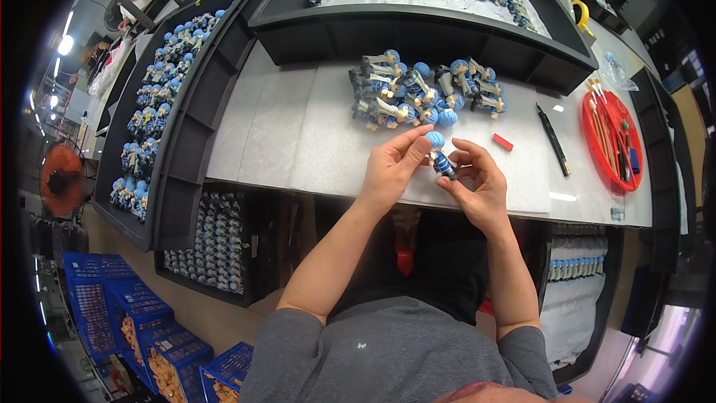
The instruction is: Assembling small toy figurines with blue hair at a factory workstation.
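Observation:
Between my two hands, over the front edge of the table, is a small painted figurine [440, 155] with a blue head and a blue-striped body. My left hand [397, 164] pinches it by the head with thumb and forefinger. The fingers of my right hand [477, 183] close on its lower end from the other side. Just beyond my hands lies a loose pile of similar figurines [421, 89] on the white table covering [313, 134]. A small red block [503, 142] sits to the right of the pile.
A large black tray [418, 41] with figurines lined up inside spans the back. Another black tray [198, 116] full of figurines stands at the left. On the right are a black pen-like tool [553, 140] and a red dish [589, 142] with brushes. Blue crates [89, 306] stand lower left.

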Demonstrator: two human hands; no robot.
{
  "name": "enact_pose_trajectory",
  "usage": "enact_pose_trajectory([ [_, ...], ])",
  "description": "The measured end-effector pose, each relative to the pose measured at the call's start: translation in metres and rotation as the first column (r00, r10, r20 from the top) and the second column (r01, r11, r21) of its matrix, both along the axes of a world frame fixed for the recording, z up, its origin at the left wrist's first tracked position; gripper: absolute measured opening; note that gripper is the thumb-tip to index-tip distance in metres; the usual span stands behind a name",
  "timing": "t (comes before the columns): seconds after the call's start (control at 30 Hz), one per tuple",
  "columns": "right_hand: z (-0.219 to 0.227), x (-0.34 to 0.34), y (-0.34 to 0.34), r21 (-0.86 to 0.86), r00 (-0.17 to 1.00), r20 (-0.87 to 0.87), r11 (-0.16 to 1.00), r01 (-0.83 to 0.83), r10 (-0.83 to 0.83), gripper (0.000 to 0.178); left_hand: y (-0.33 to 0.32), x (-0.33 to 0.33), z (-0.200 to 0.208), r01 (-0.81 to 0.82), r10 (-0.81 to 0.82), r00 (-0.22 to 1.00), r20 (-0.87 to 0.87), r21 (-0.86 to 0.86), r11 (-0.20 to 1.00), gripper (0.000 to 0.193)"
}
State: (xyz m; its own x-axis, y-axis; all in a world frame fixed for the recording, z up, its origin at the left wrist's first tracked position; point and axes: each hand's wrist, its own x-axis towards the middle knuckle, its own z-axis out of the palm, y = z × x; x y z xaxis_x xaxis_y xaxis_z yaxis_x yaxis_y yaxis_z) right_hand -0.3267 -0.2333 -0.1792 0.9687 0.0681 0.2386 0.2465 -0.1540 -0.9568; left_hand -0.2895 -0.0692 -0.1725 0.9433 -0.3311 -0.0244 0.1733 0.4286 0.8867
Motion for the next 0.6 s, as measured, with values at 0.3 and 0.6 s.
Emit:
enact_pose_trajectory([
  [0.3, 0.004, 0.003, 0.001, 0.195, 0.998, -0.054, 0.981, -0.004, 0.015, 0.063, 0.006, 0.003, -0.007, -0.010, 0.017, 0.991, 0.135, -0.058, 0.998, 0.031],
  [0.6, 0.002, 0.004, 0.001, 0.134, 0.999, -0.026, 0.990, 0.045, -0.042, 0.063, 0.006, 0.002, -0.006, 0.010, -0.009, 0.987, 0.163, -0.003, 1.000, 0.035],
])
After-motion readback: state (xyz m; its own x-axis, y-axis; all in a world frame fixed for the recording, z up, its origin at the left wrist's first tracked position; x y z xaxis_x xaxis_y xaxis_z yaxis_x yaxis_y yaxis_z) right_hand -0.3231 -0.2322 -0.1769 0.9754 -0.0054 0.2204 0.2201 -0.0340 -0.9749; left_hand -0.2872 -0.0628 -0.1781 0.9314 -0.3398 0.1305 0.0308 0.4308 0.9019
